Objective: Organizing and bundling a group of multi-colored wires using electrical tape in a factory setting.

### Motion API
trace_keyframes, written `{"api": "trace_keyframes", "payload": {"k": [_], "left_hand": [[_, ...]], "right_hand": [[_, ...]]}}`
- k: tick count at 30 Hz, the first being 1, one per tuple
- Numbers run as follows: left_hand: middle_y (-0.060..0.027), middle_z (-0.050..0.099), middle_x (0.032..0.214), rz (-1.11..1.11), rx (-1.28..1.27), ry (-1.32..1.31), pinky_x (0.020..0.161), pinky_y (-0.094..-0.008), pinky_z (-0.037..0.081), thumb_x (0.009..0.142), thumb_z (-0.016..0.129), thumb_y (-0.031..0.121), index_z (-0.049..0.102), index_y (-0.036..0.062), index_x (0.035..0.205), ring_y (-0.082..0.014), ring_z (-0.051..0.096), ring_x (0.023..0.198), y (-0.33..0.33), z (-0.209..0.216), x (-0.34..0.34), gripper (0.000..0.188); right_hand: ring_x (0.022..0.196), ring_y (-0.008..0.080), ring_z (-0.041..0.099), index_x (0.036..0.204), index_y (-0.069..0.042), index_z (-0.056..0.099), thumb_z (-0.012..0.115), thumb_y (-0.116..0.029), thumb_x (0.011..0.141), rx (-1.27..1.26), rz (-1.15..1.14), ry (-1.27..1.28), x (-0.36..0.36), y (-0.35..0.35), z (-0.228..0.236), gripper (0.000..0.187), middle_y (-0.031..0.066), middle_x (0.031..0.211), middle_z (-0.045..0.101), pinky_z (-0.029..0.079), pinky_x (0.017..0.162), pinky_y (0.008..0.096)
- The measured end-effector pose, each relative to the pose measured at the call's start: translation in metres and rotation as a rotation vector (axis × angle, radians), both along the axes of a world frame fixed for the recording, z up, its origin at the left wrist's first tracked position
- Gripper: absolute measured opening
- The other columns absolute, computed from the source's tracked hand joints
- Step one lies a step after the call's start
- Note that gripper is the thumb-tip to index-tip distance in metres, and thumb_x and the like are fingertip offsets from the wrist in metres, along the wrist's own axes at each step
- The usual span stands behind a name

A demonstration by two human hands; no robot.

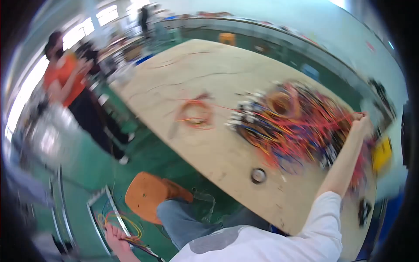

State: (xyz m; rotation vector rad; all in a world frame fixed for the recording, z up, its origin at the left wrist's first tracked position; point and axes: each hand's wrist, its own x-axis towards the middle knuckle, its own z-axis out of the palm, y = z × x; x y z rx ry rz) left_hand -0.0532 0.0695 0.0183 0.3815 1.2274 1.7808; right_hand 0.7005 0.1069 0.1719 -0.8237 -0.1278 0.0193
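Low at the left, beside my leg, my left hand is closed around a bundle of wires, whose yellow, red and green loops hang beyond the fingers. My right arm reaches over the table to the far right. There my right hand pinches a red wire at the edge of a big heap of mixed wires; motion blurs it somewhat. White connectors show at the heap's left side. A coil of red and orange wire lies apart, left of the heap.
A dark roll of tape lies on the wooden table near me. An orange stool stands by my leg, next to a metal frame on the floor. At the left stands a person in an orange top. Something yellow is at the right.
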Motion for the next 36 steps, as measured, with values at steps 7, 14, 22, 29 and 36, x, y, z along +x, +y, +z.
{"api": "trace_keyframes", "payload": {"k": [7, 14, 22, 29, 36], "left_hand": [[0.0066, 0.024, 0.052, 0.289, -0.106, -0.052, 0.035, -0.0192, 0.019, 0.089, 0.042, 0.026, 0.039, 0.0125, 0.074, -0.003, 0.021, 0.04, -0.062, -0.039, -0.024, 0.021], [0.0044, 0.026, 0.054, 0.352, -0.196, -0.046, 0.037, -0.02, 0.021, 0.089, 0.043, 0.025, 0.042, 0.0095, 0.078, -0.0049, 0.023, 0.042, -0.081, -0.034, -0.021, 0.019], [0.0064, 0.025, 0.052, 0.225, -0.16, -0.019, 0.034, -0.0187, 0.018, 0.089, 0.044, 0.023, 0.04, 0.0124, 0.074, -0.003, 0.021, 0.039, -0.061, -0.034, -0.029, 0.018], [0.0059, 0.027, 0.048, -0.276, -0.071, -0.03, 0.034, -0.0214, 0.019, 0.087, 0.045, 0.019, 0.039, 0.0102, 0.07, -0.0052, 0.024, 0.036, -0.025, 0.045, 0.01, 0.02], [0.0052, 0.027, 0.049, -0.657, 0.267, 0.031, 0.033, -0.0213, 0.018, 0.09, 0.039, 0.026, 0.041, 0.0062, 0.075, -0.0043, 0.023, 0.036, -0.05, 0.129, 0.047, 0.025]], "right_hand": [[0.059, 0.0246, 0.057, 0.076, -0.004, 0.061, 0.055, -0.023, 0.072, -0.972, 0.485, -1.053, -0.253, 0.408, 0.066, 0.02, 0.0152, 0.069, 0.06, 0.043, 0.051, 0.0379], [0.065, 0.0247, 0.06, 0.099, 0.007, 0.045, 0.051, -0.014, 0.082, -1.026, 1.061, -0.77, -0.391, 0.479, 0.02, 0.027, 0.018, 0.085, 0.053, 0.047, 0.043, 0.0298], [0.058, 0.0148, 0.057, 0.087, 0.0, 0.055, 0.051, -0.011, 0.078, -0.936, 0.994, -0.904, -0.364, 0.447, -0.005, 0.015, 0.0074, 0.075, 0.056, 0.044, 0.046, 0.0259], [0.076, 0.0098, 0.055, 0.093, 0.002, 0.058, 0.05, -0.022, 0.084, -0.832, 1.524, -1.626, -0.427, 0.243, -0.049, 0.027, 0.0039, 0.08, 0.059, 0.043, 0.07, 0.0231], [0.109, 0.0168, 0.043, 0.12, 0.002, 0.042, 0.032, -0.044, 0.088, -0.284, 2.146, -0.986, -0.536, 0.109, -0.101, 0.057, 0.0097, 0.114, 0.051, 0.029, 0.094, 0.0282]]}}
